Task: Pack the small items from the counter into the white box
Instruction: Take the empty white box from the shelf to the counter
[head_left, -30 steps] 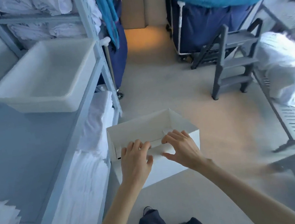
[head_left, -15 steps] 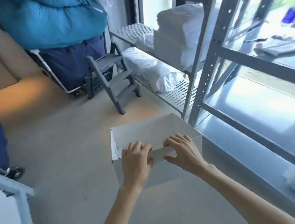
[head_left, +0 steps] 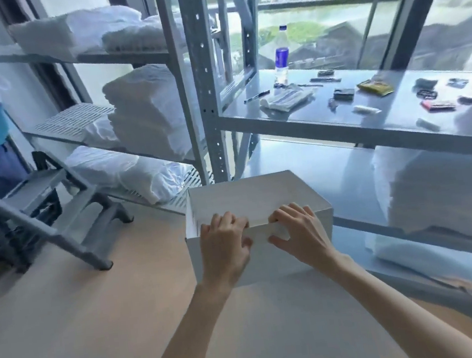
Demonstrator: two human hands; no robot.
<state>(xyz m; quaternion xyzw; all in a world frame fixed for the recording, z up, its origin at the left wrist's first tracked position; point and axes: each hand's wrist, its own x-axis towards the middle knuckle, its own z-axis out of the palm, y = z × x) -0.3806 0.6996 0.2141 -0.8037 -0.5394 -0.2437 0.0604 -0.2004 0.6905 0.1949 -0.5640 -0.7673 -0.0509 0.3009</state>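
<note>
The open white box [head_left: 248, 196] is held in the air in front of me, above the floor. My left hand [head_left: 224, 245] and my right hand [head_left: 300, 233] both grip its near wall, fingers curled over the rim and thumbs on the outside. Its inside looks empty. Up and to the right is the grey counter shelf [head_left: 324, 111] with small items spread on it: a white packet [head_left: 286, 99], a pen [head_left: 256, 96], a green-yellow packet [head_left: 375, 88], a black item [head_left: 343, 93], a small white tube [head_left: 365, 110] and a red item [head_left: 438, 105].
A clear bottle with a blue label [head_left: 281, 56] stands at the counter's back. A grey upright post [head_left: 203, 79] rises left of the counter. Folded white linen [head_left: 150, 112] fills the left shelves. A grey step stool [head_left: 48, 218] stands on the floor at left. Bagged linen [head_left: 436, 188] lies under the counter.
My view has swung to the right, from the tub shelf and floor to the counter with the small items. Both hands have kept the same hold on the box.
</note>
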